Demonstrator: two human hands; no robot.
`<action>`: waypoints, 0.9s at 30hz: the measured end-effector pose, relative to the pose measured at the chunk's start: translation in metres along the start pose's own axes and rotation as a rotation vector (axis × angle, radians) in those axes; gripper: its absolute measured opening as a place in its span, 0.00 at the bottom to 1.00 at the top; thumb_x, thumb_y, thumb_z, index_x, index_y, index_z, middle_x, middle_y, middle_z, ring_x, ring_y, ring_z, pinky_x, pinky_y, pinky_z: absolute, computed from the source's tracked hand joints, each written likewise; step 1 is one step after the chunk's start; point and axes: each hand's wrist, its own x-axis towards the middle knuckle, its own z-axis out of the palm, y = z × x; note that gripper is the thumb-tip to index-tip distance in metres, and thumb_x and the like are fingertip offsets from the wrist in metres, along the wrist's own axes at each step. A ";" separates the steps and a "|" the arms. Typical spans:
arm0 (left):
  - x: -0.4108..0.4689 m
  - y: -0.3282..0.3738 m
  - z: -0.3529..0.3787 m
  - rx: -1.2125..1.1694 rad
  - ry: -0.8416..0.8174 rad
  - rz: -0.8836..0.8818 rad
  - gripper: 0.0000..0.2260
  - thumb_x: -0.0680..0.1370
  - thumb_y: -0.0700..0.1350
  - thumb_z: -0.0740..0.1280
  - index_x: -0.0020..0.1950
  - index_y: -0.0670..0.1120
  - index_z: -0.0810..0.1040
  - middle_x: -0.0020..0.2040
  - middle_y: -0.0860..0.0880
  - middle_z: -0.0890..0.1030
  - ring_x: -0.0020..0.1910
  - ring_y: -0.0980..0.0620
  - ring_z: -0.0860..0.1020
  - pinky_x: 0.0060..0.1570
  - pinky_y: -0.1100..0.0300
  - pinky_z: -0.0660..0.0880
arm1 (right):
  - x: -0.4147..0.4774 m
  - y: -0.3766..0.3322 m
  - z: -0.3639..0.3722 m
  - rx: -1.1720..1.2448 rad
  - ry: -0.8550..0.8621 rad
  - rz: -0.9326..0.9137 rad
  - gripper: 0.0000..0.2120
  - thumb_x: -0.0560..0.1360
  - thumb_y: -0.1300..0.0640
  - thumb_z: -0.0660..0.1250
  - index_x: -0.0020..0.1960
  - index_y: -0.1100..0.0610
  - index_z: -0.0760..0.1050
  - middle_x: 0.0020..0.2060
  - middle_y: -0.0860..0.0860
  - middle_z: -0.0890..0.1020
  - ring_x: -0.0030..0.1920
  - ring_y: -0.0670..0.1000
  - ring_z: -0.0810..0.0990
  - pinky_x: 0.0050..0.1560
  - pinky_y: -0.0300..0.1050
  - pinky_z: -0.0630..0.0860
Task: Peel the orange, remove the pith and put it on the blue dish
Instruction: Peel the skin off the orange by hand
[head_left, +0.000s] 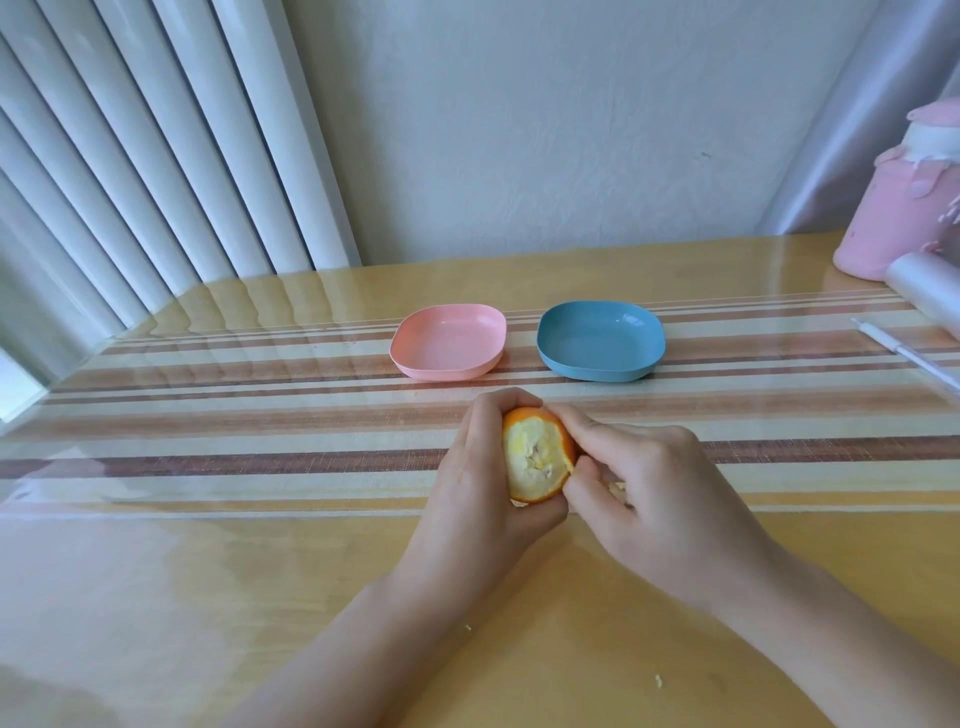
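Yellow wood is showing across the table (208, 597) under a glossy clear cover, with a striped runner (208, 415) stretching from side to side. Far left of the blue dish (597, 375), white vertical slats (130, 156) are standing along the table's back-left edge. Just left of the blue dish, a pink dish (449, 372) is sitting on the runner, a narrow gap parting the two. Nearer the camera than the blue dish and slightly left of it, the left hand (478, 493) is wrapping its fingers round the orange (537, 457), whose pale pith is facing the camera inside a ring of rind. The right hand (665, 493) is curling in from the other side, its thumb and fingertips pinching the orange's right edge. Open runner is lying between the hands and both dishes. Tiny peel scraps (658, 680) are lying on the near wood. Right of the blue dish, a white pen (909, 358), a clear roll (924, 280) and a pink bottle (893, 208) are crowding the table's right edge; the bottle is looking too soft to read.
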 end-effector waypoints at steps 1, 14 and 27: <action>0.001 -0.001 -0.001 -0.001 0.002 0.000 0.27 0.67 0.43 0.78 0.58 0.56 0.66 0.53 0.57 0.77 0.50 0.59 0.77 0.47 0.70 0.72 | 0.000 0.000 -0.002 0.127 -0.049 0.037 0.23 0.75 0.51 0.57 0.67 0.53 0.75 0.35 0.45 0.82 0.36 0.42 0.80 0.35 0.32 0.75; 0.000 0.000 -0.001 0.013 -0.027 0.028 0.26 0.68 0.45 0.78 0.58 0.54 0.66 0.51 0.55 0.77 0.48 0.62 0.75 0.45 0.74 0.70 | 0.003 0.004 -0.007 0.123 -0.041 0.021 0.19 0.72 0.54 0.62 0.61 0.51 0.80 0.30 0.46 0.81 0.33 0.43 0.79 0.35 0.33 0.75; 0.001 -0.002 -0.002 0.019 -0.089 -0.003 0.24 0.67 0.47 0.76 0.56 0.56 0.67 0.50 0.57 0.77 0.47 0.61 0.76 0.44 0.72 0.71 | 0.004 0.015 -0.017 0.422 -0.254 0.161 0.12 0.74 0.46 0.66 0.57 0.36 0.78 0.43 0.43 0.86 0.45 0.40 0.84 0.48 0.42 0.79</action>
